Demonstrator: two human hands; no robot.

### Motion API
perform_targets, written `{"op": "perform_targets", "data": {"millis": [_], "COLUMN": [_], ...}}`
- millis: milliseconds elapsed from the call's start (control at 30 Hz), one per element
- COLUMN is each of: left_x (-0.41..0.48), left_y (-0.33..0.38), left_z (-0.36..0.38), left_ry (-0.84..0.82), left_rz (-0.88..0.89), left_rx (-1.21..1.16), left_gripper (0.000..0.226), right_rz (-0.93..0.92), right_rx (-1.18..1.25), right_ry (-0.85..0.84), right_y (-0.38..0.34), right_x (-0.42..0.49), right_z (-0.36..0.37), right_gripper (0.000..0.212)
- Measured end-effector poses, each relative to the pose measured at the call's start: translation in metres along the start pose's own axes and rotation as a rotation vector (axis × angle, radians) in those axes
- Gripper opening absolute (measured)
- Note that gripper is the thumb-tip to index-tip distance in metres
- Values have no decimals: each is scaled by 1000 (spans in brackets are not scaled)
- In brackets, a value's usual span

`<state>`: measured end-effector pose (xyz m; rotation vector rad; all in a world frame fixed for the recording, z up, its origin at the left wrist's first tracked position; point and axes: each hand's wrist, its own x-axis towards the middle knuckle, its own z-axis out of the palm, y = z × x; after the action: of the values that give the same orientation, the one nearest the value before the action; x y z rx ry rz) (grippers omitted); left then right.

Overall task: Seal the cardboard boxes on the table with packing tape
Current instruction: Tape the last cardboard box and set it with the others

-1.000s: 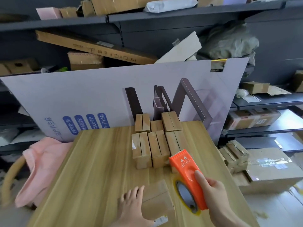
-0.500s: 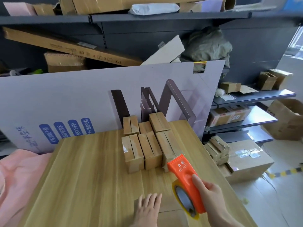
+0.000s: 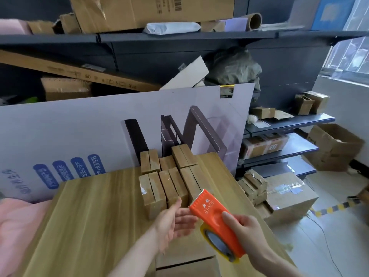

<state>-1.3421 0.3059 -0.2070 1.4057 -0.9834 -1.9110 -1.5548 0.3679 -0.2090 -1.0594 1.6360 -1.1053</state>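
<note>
The right hand (image 3: 246, 232) is clamped on an orange tape dispenser (image 3: 216, 222) held above the wooden counter (image 3: 89, 212). The left hand (image 3: 171, 220) hovers open-palmed beside it, gripping nothing. Small cardboard boxes (image 3: 167, 176) stand clustered at the counter's far edge; another box (image 3: 187, 264) lies below the hands.
</note>
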Motion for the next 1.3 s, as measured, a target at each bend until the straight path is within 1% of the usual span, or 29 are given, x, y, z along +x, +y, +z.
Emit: {"op": "perform_targets", "data": {"millis": [100,200,267,367,500,633,700,833,967,1100,1167,1300], "left_x": [-14,-22,-26,-28,-24,-20,-17,-13,-3,1,2,1], "left_y": [15,24,27,26,22,19,19,18,11,-4,-13,-31], "left_z": [5,6,7,10,13,17,18,16,15,7,-1,-27], "left_ry": [28,36,39,85,206,287,314,334,447,524,539,592], "left_rz": [72,131,155,174,175,186,177,143,146,118,103,90], "left_rx": [-43,-33,-29,-11,34,56,72,95,148,173,160,157], "left_gripper": [47,40,35,35,18,8,8,15,13,19,18,14], "right_rz": [2,-9,-24,-52,-135,-165,-202,-229,-254,-283,-282,-263], "right_rx": [40,30,-4,-49,-163,-195,-240,-304,-385,-463,-522,-579], "right_ry": [-93,-173,-192,-218,-206,-226,-225,-236,-244,-302,-329,-362], "right_y": [-13,-19,-20,-19,-14,-16,-17,-18,-19,-17,-12,-2], "right_x": [0,3,6,11,17,19,20,21,24,23,23,27], "right_z": [-5,-9,-10,-13,-18,-20,-22,-19,-11,3,8,5], "right_gripper": [39,35,34,29,30,28,31,38,44,44,41,43]}}
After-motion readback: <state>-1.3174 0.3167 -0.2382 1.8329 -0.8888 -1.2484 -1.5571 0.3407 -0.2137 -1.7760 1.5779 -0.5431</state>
